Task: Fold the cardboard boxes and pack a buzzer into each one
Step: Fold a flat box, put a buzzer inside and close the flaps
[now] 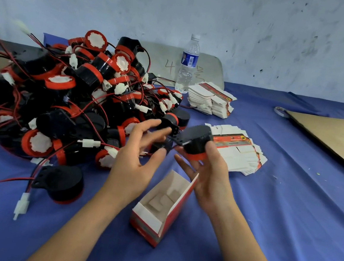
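Both hands raised over the blue cloth (275, 227). The right hand (206, 177) grips a buzzer (196, 142) from below, fingers curled round the black body, red rim toward the palm. The left hand (140, 148) is just beside it, fingers spread and relaxed, tips close to the buzzer's black mounting tab (blurred there, so contact cannot be told).

A folded box (175, 210) lies on the cloth below the hands and between the forearms. Its open end faces up and away, its outer walls are red, and the white inside shows the tucked bottom flaps.

To the left sits a big pile of buzzers (70, 95), black and red, tangled in red-black leads with white plugs. A lone buzzer (60, 182) lies apart, near the left forearm.

Beyond the right hand is a fanned stack of flat box blanks (242, 155). A second stack (210, 100) lies farther back, next to a water bottle (187, 64) standing upright. A cardboard sheet (335, 139) lies flat at far right.
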A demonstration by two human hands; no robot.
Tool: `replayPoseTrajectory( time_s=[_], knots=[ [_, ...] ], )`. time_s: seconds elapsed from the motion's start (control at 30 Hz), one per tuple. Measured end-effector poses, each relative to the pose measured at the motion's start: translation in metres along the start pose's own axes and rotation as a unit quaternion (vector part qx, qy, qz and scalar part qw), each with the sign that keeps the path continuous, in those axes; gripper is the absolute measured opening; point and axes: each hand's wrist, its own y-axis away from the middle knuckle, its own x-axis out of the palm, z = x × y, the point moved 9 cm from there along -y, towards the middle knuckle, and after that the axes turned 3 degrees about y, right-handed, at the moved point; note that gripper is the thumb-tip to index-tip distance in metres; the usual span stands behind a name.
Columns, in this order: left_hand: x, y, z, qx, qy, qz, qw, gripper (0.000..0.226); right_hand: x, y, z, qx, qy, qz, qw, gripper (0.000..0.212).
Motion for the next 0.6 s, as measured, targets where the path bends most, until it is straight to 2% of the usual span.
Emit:
replayPoseTrajectory(
  time_s=[0.07, 0.13, 0.2, 0.3, 0.37, 0.43, 0.5, 0.6],
  knots=[
    [0.002, 0.000, 0.003, -0.024, 0.032, 0.032, 0.999, 0.058, -0.017, -0.002, -0.003, 0.039, -0.110, -0.070, 0.991, 0.043],
    [0.006, 0.002, 0.005, -0.041, 0.046, 0.062, 0.996, 0.059, -0.034, -0.002, -0.001, 0.057, -0.207, -0.125, 0.969, 0.047],
    [0.018, 0.006, 0.007, -0.046, 0.030, 0.109, 0.992, 0.050, -0.047, -0.002, 0.002, 0.055, -0.320, -0.164, 0.932, 0.045],
    [0.032, 0.012, 0.011, -0.021, -0.052, 0.147, 0.988, 0.022, -0.066, -0.003, 0.008, 0.039, -0.460, -0.205, 0.863, 0.048],
    [0.034, 0.015, 0.018, -0.047, -0.063, 0.162, 0.984, 0.029, -0.081, -0.004, 0.015, 0.016, -0.523, -0.215, 0.825, 0.052],
    [0.034, 0.017, 0.023, -0.080, -0.056, 0.169, 0.981, 0.029, -0.097, -0.005, 0.024, -0.013, -0.544, -0.221, 0.810, 0.054],
    [0.026, 0.013, 0.019, -0.077, -0.046, 0.121, 0.989, 0.018, -0.109, -0.004, 0.031, -0.040, -0.535, -0.234, 0.811, 0.055],
    [0.001, 0.008, 0.013, -0.044, -0.080, -0.008, 0.996, 0.027, -0.112, -0.001, 0.042, -0.066, -0.506, -0.238, 0.827, 0.053]
  ],
)
